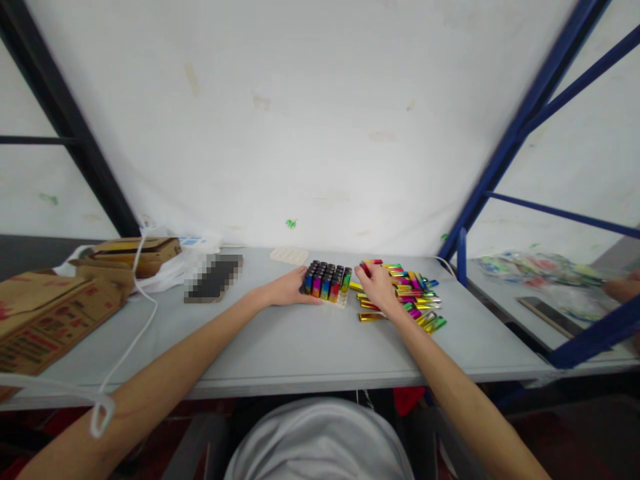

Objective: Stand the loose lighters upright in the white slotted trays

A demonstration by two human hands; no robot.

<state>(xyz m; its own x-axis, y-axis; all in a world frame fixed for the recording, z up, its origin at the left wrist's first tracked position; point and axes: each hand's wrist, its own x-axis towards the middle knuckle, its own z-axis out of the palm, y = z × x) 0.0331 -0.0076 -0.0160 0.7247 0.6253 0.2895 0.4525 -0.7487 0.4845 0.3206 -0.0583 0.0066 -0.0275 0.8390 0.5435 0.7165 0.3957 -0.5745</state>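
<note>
A clear tray (341, 301) holds several upright lighters (325, 283) with black tops and shiny multicoloured bodies. My left hand (290, 288) is wrapped round the left side of this block. At the right of the tray, my right hand (374, 281) is closed, with a red lighter (367, 268) at its fingertips, partly hidden by the fingers. Under and beyond the right hand lies a loose pile of shiny coloured lighters (413, 293), pointing various ways on the grey table (310, 353).
Behind the tray lies a pale empty tray (289, 255). A dark phone (214, 279) and cardboard boxes (60, 313) with a white cable are at the left. Beyond the blue frame (500, 160) at right are another phone (549, 316), plastic bags and another person's hand (623, 289).
</note>
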